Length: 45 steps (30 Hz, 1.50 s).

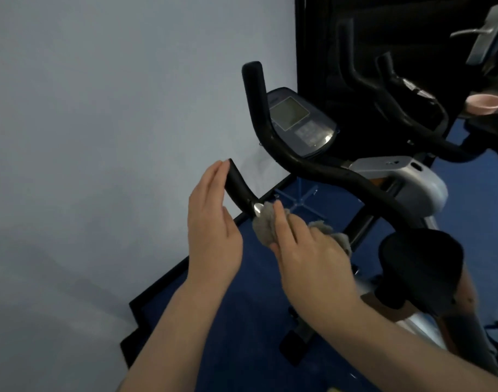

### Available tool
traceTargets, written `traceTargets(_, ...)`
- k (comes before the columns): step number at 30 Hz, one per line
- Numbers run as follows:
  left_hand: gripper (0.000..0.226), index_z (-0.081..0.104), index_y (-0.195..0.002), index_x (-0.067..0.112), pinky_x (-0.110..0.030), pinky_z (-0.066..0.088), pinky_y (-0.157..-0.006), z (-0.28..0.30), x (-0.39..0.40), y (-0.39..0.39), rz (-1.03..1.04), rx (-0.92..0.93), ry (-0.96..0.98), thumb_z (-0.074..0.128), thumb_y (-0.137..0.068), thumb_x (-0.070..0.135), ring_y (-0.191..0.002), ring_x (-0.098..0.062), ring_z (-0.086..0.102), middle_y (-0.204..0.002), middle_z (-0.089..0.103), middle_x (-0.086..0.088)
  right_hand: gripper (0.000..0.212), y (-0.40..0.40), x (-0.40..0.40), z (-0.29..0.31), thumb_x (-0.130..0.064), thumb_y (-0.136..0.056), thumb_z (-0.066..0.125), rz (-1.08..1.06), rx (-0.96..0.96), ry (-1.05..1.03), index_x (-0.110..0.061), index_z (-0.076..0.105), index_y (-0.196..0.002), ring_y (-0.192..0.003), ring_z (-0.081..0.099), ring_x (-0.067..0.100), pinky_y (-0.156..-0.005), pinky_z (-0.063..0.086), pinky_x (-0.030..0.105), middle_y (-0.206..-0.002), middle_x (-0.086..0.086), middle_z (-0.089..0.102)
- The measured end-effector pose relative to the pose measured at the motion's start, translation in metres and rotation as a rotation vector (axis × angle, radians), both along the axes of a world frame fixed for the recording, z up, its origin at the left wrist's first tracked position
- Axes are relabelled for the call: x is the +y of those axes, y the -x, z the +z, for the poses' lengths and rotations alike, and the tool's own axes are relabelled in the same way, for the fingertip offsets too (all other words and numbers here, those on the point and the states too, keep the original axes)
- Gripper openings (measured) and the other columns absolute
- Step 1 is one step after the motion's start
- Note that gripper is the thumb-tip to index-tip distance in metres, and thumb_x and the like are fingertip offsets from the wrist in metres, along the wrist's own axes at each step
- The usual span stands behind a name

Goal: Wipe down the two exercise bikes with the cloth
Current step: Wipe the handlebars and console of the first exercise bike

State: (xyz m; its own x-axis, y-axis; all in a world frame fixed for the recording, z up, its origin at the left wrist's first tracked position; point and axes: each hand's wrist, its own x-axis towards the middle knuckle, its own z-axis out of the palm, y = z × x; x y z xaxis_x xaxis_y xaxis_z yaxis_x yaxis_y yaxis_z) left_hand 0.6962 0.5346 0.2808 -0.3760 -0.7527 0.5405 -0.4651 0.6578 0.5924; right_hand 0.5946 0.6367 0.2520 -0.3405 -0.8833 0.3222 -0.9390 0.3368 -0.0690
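I look down on a blue floor [242,321] edged by a black skirting strip [163,281] where it meets a plain pale wall [100,108]. A dark panel [383,52] stands behind the machine.

Containers: one pink bowl [486,103] sits at the far right edge; I cannot tell what it holds or what carries it.

The near exercise bike [406,188] has a curved black handlebar [312,165] with a matte padded surface, a grey console [298,120] with a rectangular screen, a smooth silver-grey housing and a rounded black saddle [423,267]. A second bike [406,108], dark and indistinct, stands behind it to the right.

My left hand [211,222] is released, fingers straight and together, resting flat against the outer side of the handlebar's near end [237,185]. My right hand [307,250] has its grip clenched round the cloth [266,224], a grey, soft, bunched fabric. The cloth is pressed against the near handlebar end just beside a small shiny metal pad [258,207]; part of it trails out behind the right hand's knuckles.
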Motion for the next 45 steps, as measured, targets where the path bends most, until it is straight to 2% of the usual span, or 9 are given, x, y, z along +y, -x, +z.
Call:
traceTargets(4, 0.078, 0.035, -0.15, 0.019, -0.009, 0.012, -0.114, 0.0, -0.001, -0.001, 0.0, 0.007, -0.019, 0.032, -0.084, -0.023, -0.139, 0.004, 0.024, -0.154, 0.031, 0.008, 0.062, -0.008, -0.053, 0.021, -0.043, -0.105, 0.025, 0.051, -0.059, 0.07, -0.004, 0.017, -0.152, -0.099, 0.062, 0.017, -0.069, 0.048, 0.03, -0.124, 0.005, 0.058)
traceTargets(10, 0.078, 0.038, -0.147, 0.026, -0.035, 0.027, -0.116, -0.004, -0.008, -0.007, -0.073, 0.087, -0.012, 0.031, -0.084, -0.019, -0.139, -0.013, 0.035, -0.151, 0.037, 0.011, 0.053, -0.002, -0.027, 0.01, -0.041, -0.092, 0.045, -0.005, -0.106, 0.126, -0.004, 0.062, -0.126, -0.065, 0.064, 0.019, -0.044, 0.045, 0.028, -0.082, 0.004, 0.065)
traceTargets(15, 0.069, 0.046, -0.142, 0.018, -0.03, 0.034, -0.113, 0.0, -0.007, -0.006, -0.09, 0.209, -0.147, 0.032, -0.087, -0.022, -0.131, -0.01, 0.047, -0.143, 0.049, 0.01, 0.057, -0.006, -0.075, 0.027, -0.043, -0.104, 0.023, 0.106, -0.233, 0.143, -0.009, 0.018, -0.15, -0.104, 0.057, 0.018, -0.069, 0.043, 0.028, -0.123, 0.003, 0.052)
traceTargets(19, 0.061, 0.053, -0.137, 0.025, -0.012, 0.04, -0.096, 0.014, -0.014, -0.018, -0.145, 0.232, -0.246, 0.033, -0.094, -0.014, -0.122, -0.004, 0.055, -0.132, 0.061, 0.011, 0.043, -0.002, -0.056, 0.026, -0.041, -0.102, 0.039, 0.046, -0.161, 0.133, -0.009, 0.049, -0.129, -0.08, 0.061, 0.018, -0.055, 0.046, 0.03, -0.098, 0.004, 0.059)
traceTargets(24, 0.054, 0.054, -0.128, 0.018, -0.026, 0.049, -0.097, 0.019, -0.021, -0.015, -0.204, 0.407, -0.302, 0.04, -0.088, -0.015, -0.117, -0.017, 0.061, -0.129, 0.062, 0.005, 0.04, -0.005, -0.107, 0.049, -0.049, -0.101, 0.022, 0.208, -0.597, 0.247, -0.02, 0.041, -0.12, -0.093, 0.06, 0.022, -0.073, 0.048, 0.039, -0.111, 0.0, 0.058)
traceTargets(29, 0.052, 0.05, -0.131, 0.023, -0.022, 0.048, -0.096, 0.01, -0.016, -0.024, -0.226, 0.452, -0.367, 0.041, -0.089, -0.005, -0.114, -0.014, 0.064, -0.133, 0.057, 0.01, 0.034, 0.009, -0.077, 0.032, -0.043, -0.099, 0.023, 0.157, -0.476, 0.18, -0.023, 0.037, -0.122, -0.078, 0.055, 0.023, -0.059, 0.042, 0.035, -0.101, -0.002, 0.051)
traceTargets(34, 0.051, 0.055, -0.125, 0.017, -0.022, 0.049, -0.094, 0.006, -0.021, -0.023, -0.234, 0.42, -0.374, 0.04, -0.09, -0.018, -0.114, -0.014, 0.063, -0.124, 0.063, 0.011, 0.062, 0.011, -0.126, 0.06, -0.055, -0.101, 0.013, 0.076, -0.896, 0.168, -0.02, 0.055, -0.131, -0.109, 0.056, 0.026, -0.094, 0.043, 0.041, -0.117, 0.006, 0.061)
traceTargets(40, 0.048, 0.055, -0.126, 0.025, -0.031, 0.041, -0.104, 0.003, -0.029, -0.032, -0.269, 0.323, -0.325, 0.045, -0.088, -0.003, -0.122, -0.009, 0.055, -0.127, 0.06, 0.016, 0.029, 0.001, -0.074, 0.036, -0.044, -0.101, 0.026, -0.007, -0.446, 0.119, -0.022, 0.04, -0.114, -0.068, 0.051, 0.021, -0.05, 0.03, 0.032, -0.099, 0.0, 0.054)
traceTargets(45, 0.039, 0.057, -0.118, 0.021, -0.04, 0.046, -0.102, 0.002, -0.032, -0.015, -0.242, 0.452, -0.331, 0.045, -0.088, -0.001, -0.117, -0.012, 0.058, -0.12, 0.062, 0.009, 0.059, -0.018, -0.098, 0.043, -0.05, -0.098, 0.013, -0.02, -0.341, 0.154, -0.029, 0.008, -0.154, -0.086, 0.059, 0.019, -0.057, 0.036, 0.031, -0.126, -0.003, 0.054)
